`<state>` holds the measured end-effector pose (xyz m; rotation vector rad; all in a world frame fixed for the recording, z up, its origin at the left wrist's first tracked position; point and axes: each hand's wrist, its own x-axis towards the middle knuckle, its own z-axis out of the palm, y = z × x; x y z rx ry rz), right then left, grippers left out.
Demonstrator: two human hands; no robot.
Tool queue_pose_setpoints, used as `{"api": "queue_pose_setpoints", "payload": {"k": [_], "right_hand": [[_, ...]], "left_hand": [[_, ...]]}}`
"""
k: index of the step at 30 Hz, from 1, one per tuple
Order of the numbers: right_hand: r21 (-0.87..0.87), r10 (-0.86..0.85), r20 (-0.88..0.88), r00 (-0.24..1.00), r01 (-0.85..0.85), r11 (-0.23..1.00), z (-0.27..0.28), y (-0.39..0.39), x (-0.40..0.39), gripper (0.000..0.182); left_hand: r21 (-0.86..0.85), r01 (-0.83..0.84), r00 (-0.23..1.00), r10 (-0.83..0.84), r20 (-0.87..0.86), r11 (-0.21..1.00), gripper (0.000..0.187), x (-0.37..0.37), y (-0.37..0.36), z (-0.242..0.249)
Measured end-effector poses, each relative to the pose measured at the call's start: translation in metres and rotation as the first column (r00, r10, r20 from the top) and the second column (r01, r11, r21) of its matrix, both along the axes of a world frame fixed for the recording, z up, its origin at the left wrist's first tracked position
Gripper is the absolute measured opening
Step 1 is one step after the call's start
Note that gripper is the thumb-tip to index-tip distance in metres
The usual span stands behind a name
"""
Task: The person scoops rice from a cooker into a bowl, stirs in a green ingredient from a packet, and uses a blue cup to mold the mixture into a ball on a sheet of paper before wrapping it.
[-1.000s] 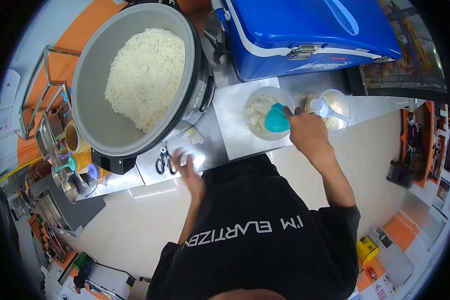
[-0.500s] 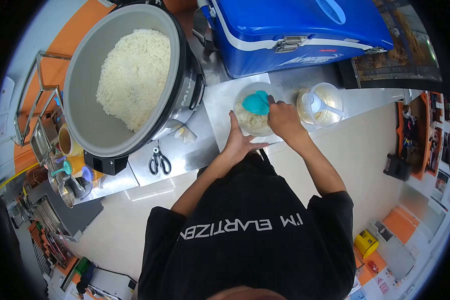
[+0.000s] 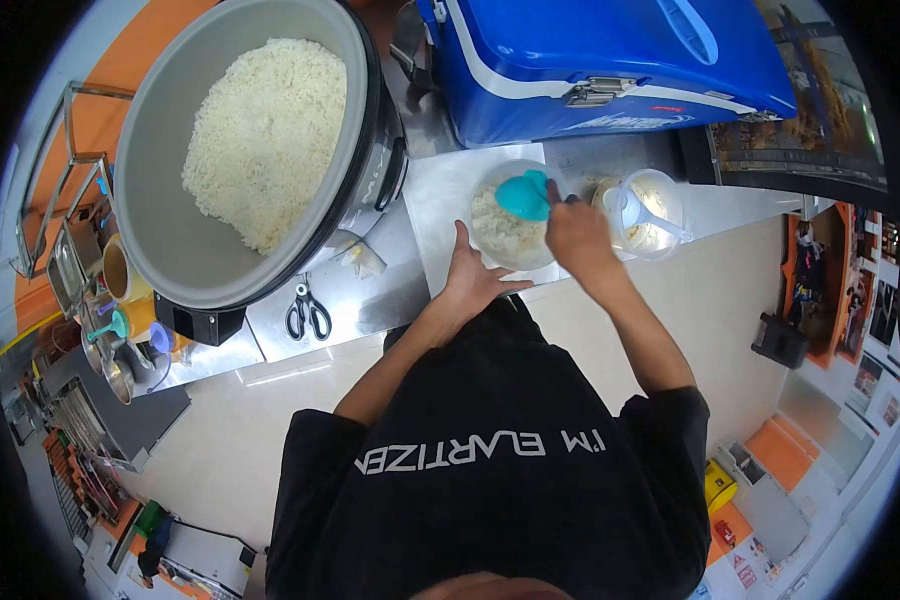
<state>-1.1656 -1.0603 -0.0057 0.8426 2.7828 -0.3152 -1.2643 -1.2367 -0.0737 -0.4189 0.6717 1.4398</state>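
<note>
A clear round bowl [image 3: 483,185] with white rice [image 3: 505,226] in it stands on a pale sheet [image 3: 438,215] on the metal counter. My right hand [image 3: 580,238] is closed around the handle of a turquoise serving spoon [image 3: 523,196], whose head is over the rice. The spoon's head hides part of the bowl's contents. At the bowl's near left side is my left hand [image 3: 470,285], its fingers spread and its thumb pointing up along the wall. Whether every finger touches the bowl cannot be made out.
On the left stands a large cooker [image 3: 355,170] full of rice, with scissors [image 3: 308,312] below it. A blue cooler [image 3: 530,110] sits behind the bowl. To the right is a clear tub [image 3: 676,212] holding a white ladle [image 3: 634,208]. Jars [image 3: 138,315] line the far left.
The turquoise spoon has moved slightly up and to the right with my right hand, showing more rice. My left hand stays by the bowl. The view has tilted a little.
</note>
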Motion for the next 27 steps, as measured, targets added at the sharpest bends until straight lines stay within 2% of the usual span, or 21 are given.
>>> {"api": "queue_pose_setpoints", "payload": {"k": [2,3,5,7,9,10,11,12,13,15,16,18,19,21,22,24,25,26,27], "right_hand": [[0.001,-0.095,0.045,0.994,0.095,0.995,-0.014,-0.013,-0.008,0.055],[-0.072,-0.105,0.112,0.988,0.113,0.991,-0.010,-0.013,-0.010,0.052],[-0.095,-0.084,0.132,0.988,0.097,0.991,-0.010,-0.022,-0.007,0.046],[-0.108,-0.073,0.144,0.987,0.089,0.990,0.001,-0.023,-0.014,0.040],[-0.305,0.161,0.291,0.943,-0.068,0.950,0.014,-0.019,-0.022,0.028],[-0.303,0.161,0.293,0.942,-0.068,0.951,-0.001,-0.009,-0.016,0.028],[-0.455,0.170,0.254,0.952,-0.038,0.890,-0.026,0.004,-0.001,0.037],[-0.594,0.173,0.214,0.961,-0.013,0.804,-0.029,0.010,0.002,0.045],[-0.595,0.174,0.220,0.960,-0.009,0.804,-0.031,0.015,0.006,0.045],[-0.727,0.078,0.208,0.975,0.102,0.679,-0.024,0.021,0.012,0.049],[-0.726,0.075,0.213,0.974,0.106,0.680,-0.006,0.017,0.007,0.049],[-0.700,-0.277,0.319,0.907,0.422,0.576,0.032,0.003,-0.007,0.045],[-0.699,-0.279,0.321,0.905,0.425,0.575,0.032,0.006,-0.007,0.045],[-0.709,-0.328,0.422,0.845,0.533,0.463,0.029,0.017,-0.003,0.040],[-0.708,-0.329,0.426,0.843,0.537,0.458,0.029,0.025,-0.001,0.040],[-0.789,-0.264,0.506,0.821,0.564,0.243,0.031,0.045,0.000,0.040],[-0.775,-0.311,0.545,0.779,0.609,0.167,0.035,0.048,0.003,0.045],[-0.775,-0.309,0.547,0.778,0.610,0.164,0.038,0.050,0.008,0.045],[-0.773,-0.376,0.549,0.747,0.625,0.113,0.041,0.051,0.012,0.046]], "left_hand": [[0.056,-0.006,0.987,-0.003,0.161,0.998,0.095,0.000,0.003,0.004],[0.054,-0.012,0.986,0.003,0.164,0.998,0.095,0.001,0.008,-0.003],[0.249,-0.156,0.979,0.117,0.165,0.956,0.088,0.008,0.014,-0.023],[0.229,-0.164,0.978,0.129,0.162,0.959,0.087,0.009,0.015,-0.019],[0.208,-0.173,0.976,0.140,0.164,0.963,0.086,0.011,0.013,-0.015],[0.216,-0.166,0.980,0.137,0.142,0.962,0.088,0.011,0.013,-0.013],[0.223,-0.158,0.984,0.133,0.122,0.962,0.091,0.011,0.013,-0.012],[0.221,-0.160,0.983,0.134,0.127,0.962,0.091,0.010,0.015,-0.010],[0.255,-0.138,0.988,0.115,0.100,0.957,0.093,0.009,0.018,-0.007],[0.283,-0.113,0.992,0.094,0.080,0.952,0.095,0.011,0.018,-0.007],[0.261,-0.121,0.990,0.099,0.096,0.958,0.096,0.012,0.019,-0.010],[0.243,-0.128,0.988,0.103,0.115,0.962,0.097,0.011,0.021,-0.013],[0.247,-0.116,0.990,0.092,0.108,0.962,0.096,0.009,0.019,-0.013],[0.242,-0.099,0.991,0.075,0.109,0.965,0.096,0.008,0.014,-0.010],[0.240,-0.093,0.994,0.075,0.085,0.966,0.095,0.007,0.013,-0.007],[0.240,-0.092,0.995,0.080,0.059,0.966,0.094,0.003,0.014,-0.005],[0.230,-0.106,0.993,0.090,0.081,0.967,0.093,0.002,0.013,-0.006],[0.218,-0.119,0.990,0.099,0.103,0.969,0.091,0.001,0.011,-0.007],[0.215,-0.119,0.990,0.099,0.104,0.969,0.091,-0.001,0.010,-0.010]]}}
